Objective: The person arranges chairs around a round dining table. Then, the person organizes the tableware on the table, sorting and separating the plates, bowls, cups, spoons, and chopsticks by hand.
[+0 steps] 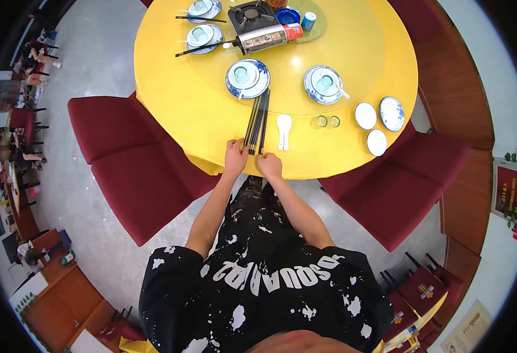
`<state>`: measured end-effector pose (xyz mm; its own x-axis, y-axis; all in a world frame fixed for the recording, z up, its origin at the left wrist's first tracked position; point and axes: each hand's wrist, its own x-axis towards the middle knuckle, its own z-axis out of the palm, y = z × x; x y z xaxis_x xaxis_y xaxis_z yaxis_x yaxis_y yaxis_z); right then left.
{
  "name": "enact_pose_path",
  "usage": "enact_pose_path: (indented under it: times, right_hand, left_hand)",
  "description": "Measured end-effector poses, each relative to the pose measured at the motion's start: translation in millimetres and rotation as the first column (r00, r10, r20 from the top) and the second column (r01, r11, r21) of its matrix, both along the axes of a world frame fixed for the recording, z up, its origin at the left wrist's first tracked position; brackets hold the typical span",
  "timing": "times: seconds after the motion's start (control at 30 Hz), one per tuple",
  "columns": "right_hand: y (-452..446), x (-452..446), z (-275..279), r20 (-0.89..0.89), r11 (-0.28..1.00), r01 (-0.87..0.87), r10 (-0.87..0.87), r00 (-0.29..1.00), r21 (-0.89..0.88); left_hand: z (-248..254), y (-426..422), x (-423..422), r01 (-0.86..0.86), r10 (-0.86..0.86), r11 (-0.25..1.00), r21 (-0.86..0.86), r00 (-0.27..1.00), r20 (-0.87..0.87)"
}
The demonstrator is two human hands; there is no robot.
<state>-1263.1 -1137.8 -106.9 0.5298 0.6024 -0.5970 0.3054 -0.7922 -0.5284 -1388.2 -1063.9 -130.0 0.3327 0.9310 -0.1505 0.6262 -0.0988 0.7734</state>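
Several dark chopsticks [256, 123] lie in a slightly fanned bundle on the yellow tablecloth, pointing away from me. My left hand [236, 157] is closed at their near ends on the left side. On the right side, my right hand [269, 166] pinches at the near end of the bundle. The far tips reach a blue-patterned plate [264, 79] that carries a white bowl and a glass cup [241, 74]. Just right of the chopsticks, white spoons [284, 125] lie together. How many chopsticks each hand touches is hard to make out.
A second place setting [314, 96] stands to the right. Two small glasses [319, 121], white bowls [365, 115] and a patterned plate [391, 113] sit near the right edge. At the back stand a portable gas stove [251, 16] and a can [308, 22]. Red chairs [135, 165] flank me.
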Motion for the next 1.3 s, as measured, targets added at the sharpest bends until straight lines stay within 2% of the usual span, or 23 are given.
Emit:
enact_pose_path:
  times: [0.03, 0.07, 0.13, 0.17, 0.3, 0.5, 0.6, 0.7, 0.8, 1.0, 1.07, 1.17, 1.27, 1.3]
  right_hand:
    - [1, 4, 2, 0.057, 0.998, -0.046, 0.048, 0.997, -0.03]
    - [6, 9, 6, 0.115, 0.994, -0.094, 0.1, 0.988, -0.058]
    - [12, 13, 18, 0.154, 0.998, -0.067, 0.066, 0.986, 0.001]
    - [15, 16, 21, 0.172, 0.998, -0.057, 0.05, 0.984, 0.034]
    - [13, 23, 4, 0.122, 0.942, -0.296, 0.279, 0.953, 0.159]
    - [11, 20, 11, 0.193, 0.855, -0.512, 0.49, 0.85, 0.083]
    - [11, 19, 12, 0.208, 0.83, -0.557, 0.539, 0.816, 0.035]
    - [10, 25, -2, 0.28, 0.798, -0.593, 0.549, 0.788, 0.106]
    - [14, 26, 7, 0.305, 0.804, -0.582, 0.527, 0.793, 0.124]
    - [15, 26, 6, 0.447, 0.683, -0.674, 0.528, 0.722, 0.283]
    - [16, 27, 5, 0.432, 0.673, -0.684, 0.548, 0.716, 0.281]
    - [19, 29, 1, 0.429, 0.64, -0.713, 0.58, 0.692, 0.286]
    - [13, 28, 0, 0.444, 0.613, -0.735, 0.595, 0.67, 0.289]
    - [14, 30, -2, 0.457, 0.603, -0.743, 0.595, 0.661, 0.29]
  left_hand:
    - [3, 3, 0, 0.041, -0.043, 0.993, -0.108, 0.999, -0.012]
    - [10, 5, 0, 0.103, -0.104, 0.99, -0.099, 0.995, 0.0]
    - [29, 5, -10, 0.222, -0.221, 0.972, -0.081, 0.975, 0.015]
    - [37, 7, -15, 0.287, -0.289, 0.957, -0.049, 0.957, -0.035]
    - [16, 18, -31, 0.37, -0.369, 0.929, -0.001, 0.927, 0.07]
    - [17, 36, -27, 0.469, -0.468, 0.883, -0.006, 0.881, 0.066]
    - [18, 38, -28, 0.5, -0.499, 0.866, -0.012, 0.866, 0.035]
    - [18, 43, -28, 0.549, -0.549, 0.836, 0.002, 0.835, 0.013]
    - [20, 45, -29, 0.587, -0.586, 0.809, 0.039, 0.81, -0.018]
    - [9, 51, -31, 0.649, -0.648, 0.755, 0.096, 0.76, -0.043]
    - [17, 54, -29, 0.671, -0.665, 0.732, 0.118, 0.741, -0.09]
    - [21, 55, -28, 0.689, -0.68, 0.724, 0.032, 0.721, -0.134]
    - [24, 55, -28, 0.703, -0.693, 0.709, 0.055, 0.708, -0.136]
    - [24, 57, -26, 0.704, -0.695, 0.71, 0.015, 0.704, -0.148]
